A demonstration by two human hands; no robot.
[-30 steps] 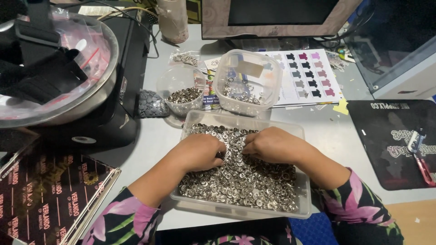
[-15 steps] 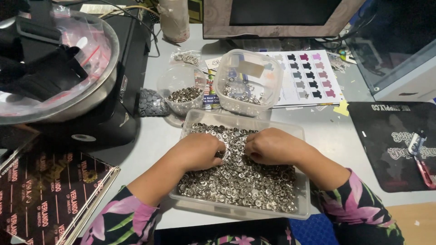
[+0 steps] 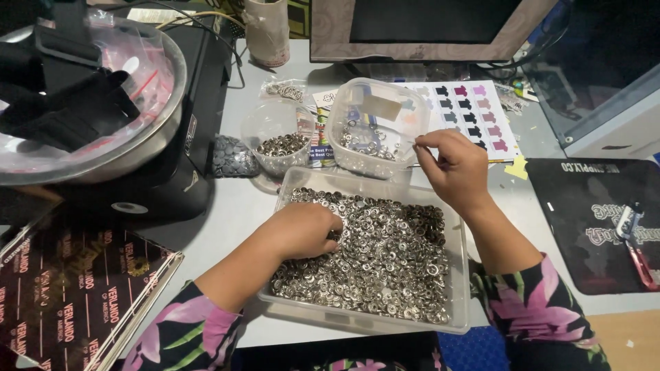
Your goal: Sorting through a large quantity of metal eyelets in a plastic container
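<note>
A clear rectangular tray (image 3: 459, 275) in front of me is filled with small silver metal rings (image 3: 385, 254). My left hand (image 3: 302, 230) rests curled on the rings at the tray's left side, fingers dug into them. My right hand (image 3: 454, 168) is raised above the tray's far right corner, fingertips pinched together next to a square clear container (image 3: 375, 127) that holds a few small metal parts. I cannot tell whether a ring sits between the pinched fingers.
A small round clear cup (image 3: 278, 141) of metal parts stands left of the square container. A big clear dome on a black machine (image 3: 89, 103) fills the left. A colour chart sheet (image 3: 474, 113), a monitor base (image 3: 419, 31) and a black mat (image 3: 598, 220) lie behind and to the right.
My right hand has lifted out of the tray of rings and moved up to the square container. My left hand stays on the rings.
</note>
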